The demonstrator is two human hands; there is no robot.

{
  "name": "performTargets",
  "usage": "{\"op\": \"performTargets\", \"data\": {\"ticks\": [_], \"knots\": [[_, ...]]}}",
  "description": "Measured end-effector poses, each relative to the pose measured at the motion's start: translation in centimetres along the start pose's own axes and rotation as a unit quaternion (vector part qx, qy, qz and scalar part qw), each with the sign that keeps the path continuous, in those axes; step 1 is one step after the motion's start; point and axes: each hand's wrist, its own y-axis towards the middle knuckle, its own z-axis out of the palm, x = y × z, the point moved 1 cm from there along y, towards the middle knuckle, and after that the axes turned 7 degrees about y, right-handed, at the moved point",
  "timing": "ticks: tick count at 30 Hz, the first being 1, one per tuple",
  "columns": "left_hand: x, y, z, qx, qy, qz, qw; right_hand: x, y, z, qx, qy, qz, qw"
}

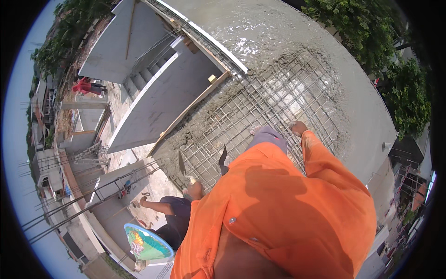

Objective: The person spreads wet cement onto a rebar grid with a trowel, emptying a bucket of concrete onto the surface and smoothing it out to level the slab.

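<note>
The orange-sleeved left hand (194,189) gripped a dark-bladed trowel (181,163), its handle hidden in the fist. The orange shirt (288,209) covered the right hand's (297,127) wrist and the mesh below.

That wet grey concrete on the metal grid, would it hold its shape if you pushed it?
Probably not: the wet grey concrete looks glossy and soupy, so it would likely slump and smear. It is probably heavy to shift. It seems to sink through the steel mesh grid, so it likely clings there.
</note>
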Motion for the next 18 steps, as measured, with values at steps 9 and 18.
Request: {"op": "performTargets", "data": {"ticks": [9,18], "knots": [[4.5,2.5,-6.6,0.094,-0.045,0.012,0.994,4.0,-18.1,8.9,0.073,0.144,0.004,0.987],[12.1,5.8,-5.4,0.109,0.11,0.108,0.982,-8.2,-26.1,16.8,-0.047,0.154,0.07,0.984]]}}
